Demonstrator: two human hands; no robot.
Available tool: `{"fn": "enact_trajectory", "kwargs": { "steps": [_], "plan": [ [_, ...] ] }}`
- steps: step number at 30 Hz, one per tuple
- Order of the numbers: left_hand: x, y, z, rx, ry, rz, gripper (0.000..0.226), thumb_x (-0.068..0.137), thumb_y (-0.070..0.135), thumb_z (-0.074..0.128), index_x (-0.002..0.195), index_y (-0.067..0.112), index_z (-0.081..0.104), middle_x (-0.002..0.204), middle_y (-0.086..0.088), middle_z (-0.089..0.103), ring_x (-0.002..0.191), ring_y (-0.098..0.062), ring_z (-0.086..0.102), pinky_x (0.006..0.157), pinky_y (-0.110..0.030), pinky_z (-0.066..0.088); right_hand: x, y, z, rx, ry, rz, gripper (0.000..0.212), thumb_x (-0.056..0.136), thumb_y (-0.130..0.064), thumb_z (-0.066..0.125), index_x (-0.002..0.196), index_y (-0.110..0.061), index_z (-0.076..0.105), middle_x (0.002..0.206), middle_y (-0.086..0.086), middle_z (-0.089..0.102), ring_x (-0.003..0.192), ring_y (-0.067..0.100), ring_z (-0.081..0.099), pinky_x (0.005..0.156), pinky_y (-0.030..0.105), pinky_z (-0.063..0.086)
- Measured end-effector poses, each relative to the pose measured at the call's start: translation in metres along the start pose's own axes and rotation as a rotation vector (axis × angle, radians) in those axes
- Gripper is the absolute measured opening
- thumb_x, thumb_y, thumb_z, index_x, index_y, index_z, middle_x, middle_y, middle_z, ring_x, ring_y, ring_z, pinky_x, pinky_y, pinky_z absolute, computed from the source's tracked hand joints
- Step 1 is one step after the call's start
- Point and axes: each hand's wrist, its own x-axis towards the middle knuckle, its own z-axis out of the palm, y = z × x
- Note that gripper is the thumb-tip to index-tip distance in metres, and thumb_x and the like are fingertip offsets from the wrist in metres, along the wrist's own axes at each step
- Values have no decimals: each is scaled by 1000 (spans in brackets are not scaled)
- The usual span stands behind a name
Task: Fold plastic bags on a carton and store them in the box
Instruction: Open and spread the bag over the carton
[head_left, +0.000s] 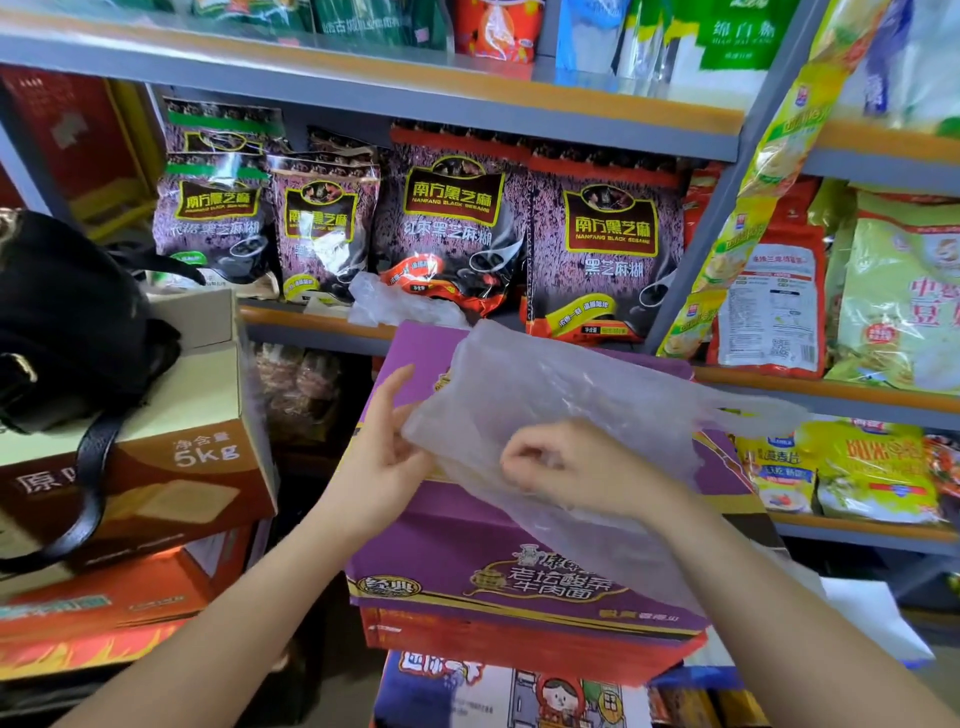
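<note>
both hands (467, 457) pinch a thin, crinkled translucent bag (571, 395) over a purple carton (467, 561).

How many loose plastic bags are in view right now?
2. One plastic bag is held by the left hand and right hand over the purple carton; a crumpled bag lies on the shelf behind. Others may be hidden.

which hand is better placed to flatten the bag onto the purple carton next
Probably the right. The right hand already sits over the middle of the clear plastic bag above the purple carton, so it could press down, while the left hand pinches the bag's left edge, anchoring it.
</note>
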Motion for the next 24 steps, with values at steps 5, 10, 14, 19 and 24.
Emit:
{"fn": "enact_trajectory", "kwargs": {
  "steps": [5,10,14,19,24],
  "plan": [
    [8,8,2,12,134,-165,51,72,33,72,117,29,49,93,-1,73,90,-18,68,87,-40,53,40,-25,-22,52,225,-54,16,93,-19,52,79,-17,59,63,-7,59,49,1,48,57,23,38],
    [16,13,1,129,170,-147,16,88,9,59,102,17,60,78,-2,74,78,-17,69,80,-37,55,91,-31,-33,-136,14,-126,26,96,-18,45,115,-17,64,117,0,62,105,10,54,93,25,39],
    [21,24,-14,128,100,-130,19,90,4,55,101,19,60,79,-3,74,78,-18,68,80,-37,52,113,-23,-42,-265,-196,-65,26,95,-21,48,112,-19,66,104,-9,64,99,5,55,93,28,43],
    [26,19,-32,54,95,-240,26,92,-2,49,117,3,55,87,-8,69,81,-19,64,77,-29,54,116,1,-54,-132,-150,0,15,89,-15,58,79,-24,65,84,-12,63,87,8,59,86,31,45],
    [26,16,-31,56,-106,-351,25,95,-2,41,106,7,62,88,-4,70,79,-10,69,75,-22,57,127,12,-55,-432,24,7,18,90,-17,54,99,-14,69,105,5,65,104,22,54,88,31,40]
  ]
}}
